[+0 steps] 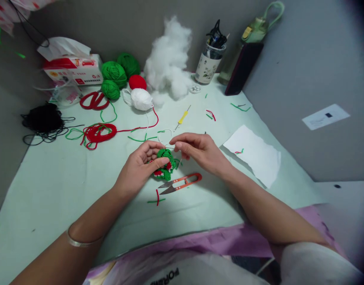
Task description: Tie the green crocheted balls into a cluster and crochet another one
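Note:
My left hand (142, 162) is closed around a small green crochet piece with red spots (165, 166), held just above the pale green table (51, 186). My right hand (200, 150) pinches something thin at the top of that piece, probably a needle with white thread (164, 134) looping away from it; I cannot make it out clearly. Orange thread snips (180, 183) lie on the table right below both hands.
At the back stand green yarn balls (118, 73), a red ball (137, 82), a white ball (142, 99), white stuffing (170, 59), a pen jar (210, 63), a bottle (253, 35) and a tissue box (73, 69). Red yarn (100, 132), black yarn (42, 118), a yellow-handled hook (182, 117) and white paper (254, 154) lie around.

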`<state>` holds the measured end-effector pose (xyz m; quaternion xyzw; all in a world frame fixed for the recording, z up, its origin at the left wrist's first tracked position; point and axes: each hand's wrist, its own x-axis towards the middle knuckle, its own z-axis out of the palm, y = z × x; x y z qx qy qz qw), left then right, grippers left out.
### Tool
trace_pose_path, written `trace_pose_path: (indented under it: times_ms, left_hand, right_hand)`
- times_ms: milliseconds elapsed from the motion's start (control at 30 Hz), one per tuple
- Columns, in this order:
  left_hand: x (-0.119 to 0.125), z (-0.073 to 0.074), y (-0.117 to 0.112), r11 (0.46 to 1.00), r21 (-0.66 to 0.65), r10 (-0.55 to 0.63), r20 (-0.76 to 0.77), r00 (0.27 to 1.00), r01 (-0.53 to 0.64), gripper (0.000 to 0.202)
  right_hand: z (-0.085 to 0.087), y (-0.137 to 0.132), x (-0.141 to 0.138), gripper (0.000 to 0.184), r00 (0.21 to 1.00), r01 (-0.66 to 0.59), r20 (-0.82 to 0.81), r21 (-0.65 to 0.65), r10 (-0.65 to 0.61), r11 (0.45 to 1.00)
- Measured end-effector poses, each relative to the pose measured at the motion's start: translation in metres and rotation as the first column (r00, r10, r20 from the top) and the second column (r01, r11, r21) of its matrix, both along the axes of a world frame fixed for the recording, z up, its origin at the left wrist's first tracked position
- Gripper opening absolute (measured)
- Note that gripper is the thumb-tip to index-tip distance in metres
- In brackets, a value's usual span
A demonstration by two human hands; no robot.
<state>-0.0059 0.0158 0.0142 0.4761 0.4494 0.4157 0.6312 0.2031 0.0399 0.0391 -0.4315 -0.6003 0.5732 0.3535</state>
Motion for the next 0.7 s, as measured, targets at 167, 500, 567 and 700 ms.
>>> trace_pose_path:
  times_ms: [167, 500, 567, 700]
  left_hand:
    - [-0.002, -0.0004, 0.0008, 0.988, -0.052, -0.142, 0.027, 0.989, 0.144, 0.032]
    - [-0.0013, 0.0032, 0.0002, 0.979, -0.04, -0.202, 0.004, 0.979, 0.202, 0.03]
    - [-0.0026, 0.0029, 0.0007, 0.985, -0.045, -0.164, 0.018, 0.986, 0.165, 0.029]
    - [-0.0042, 0.002, 0.0015, 0.982, -0.055, -0.179, 0.035, 0.983, 0.181, 0.029]
  right_hand:
    - [-0.0021, 0.0026, -0.0003, 0.023, 0.985, -0.095, -0.156, -0.133, 0.074, 0.987]
    - [-0.0013, 0.0067, -0.0017, 0.021, 0.964, 0.026, -0.25, -0.258, -0.093, 0.966]
    - [-0.0012, 0.0093, -0.0008, 0.023, 0.941, 0.079, -0.296, -0.288, -0.167, 0.954]
    - [-0.0037, 0.0089, -0.0019, 0.026, 0.937, 0.035, -0.321, -0.31, -0.139, 0.95]
